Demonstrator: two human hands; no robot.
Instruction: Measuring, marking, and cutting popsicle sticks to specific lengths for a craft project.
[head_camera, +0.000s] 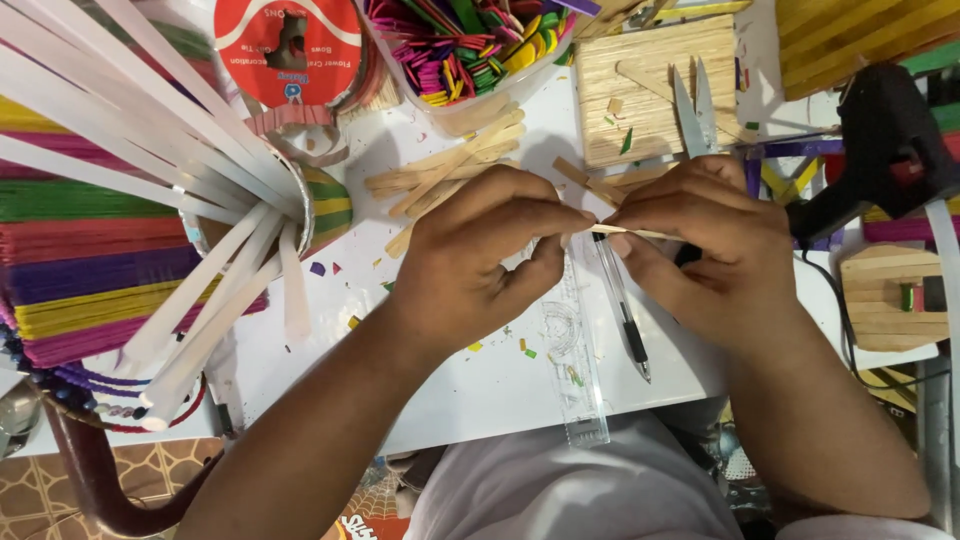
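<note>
Both your left hand and right hand pinch one thin wooden stick at centre frame, fingers closed, steadying it above the pen.

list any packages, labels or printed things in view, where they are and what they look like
Ribbon spool: top centre-left on the table, round, red label with white print.
Tub of coloured sticks: top centre, clear plastic, no label seen.
Printed wrapper: bottom edge by the lap, orange with white print.

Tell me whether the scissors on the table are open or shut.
Slightly open. The scissors lie on a wooden stick panel, and their two blades part a little, with a narrow gap between the tips.
</note>
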